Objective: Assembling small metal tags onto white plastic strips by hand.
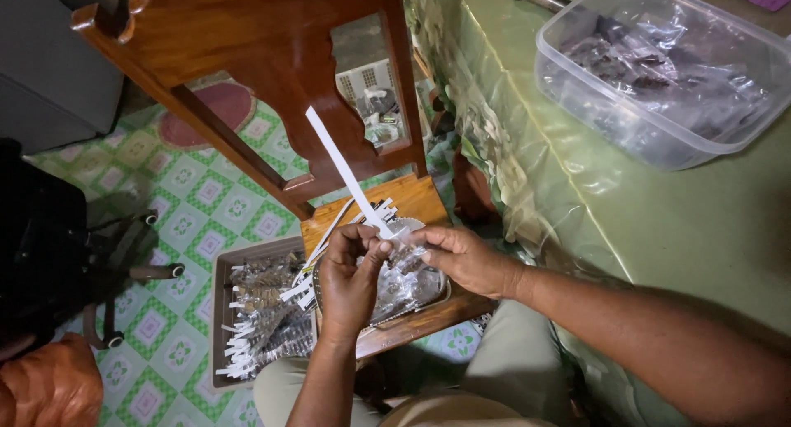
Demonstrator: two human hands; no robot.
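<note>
The left hand (350, 279) and the right hand (461, 258) meet over a small wooden stool (416, 198), just past the person's knees. Both pinch the low end of a long white paper strip (344, 170), with fingers closed tight on it. The strip stands up and leans away to the left, its top end in front of a dark wooden chair (264, 56). Under the hands sits a clear tray (420, 287) of shiny little packets, but the hands hide much of it. Left of the stool, a brown box (222, 312) holds more packets with white strips; they are hard to tell apart. Farther off, on the green table (659, 221), a clear plastic tub (659, 72) is cut off at the edge.
</note>
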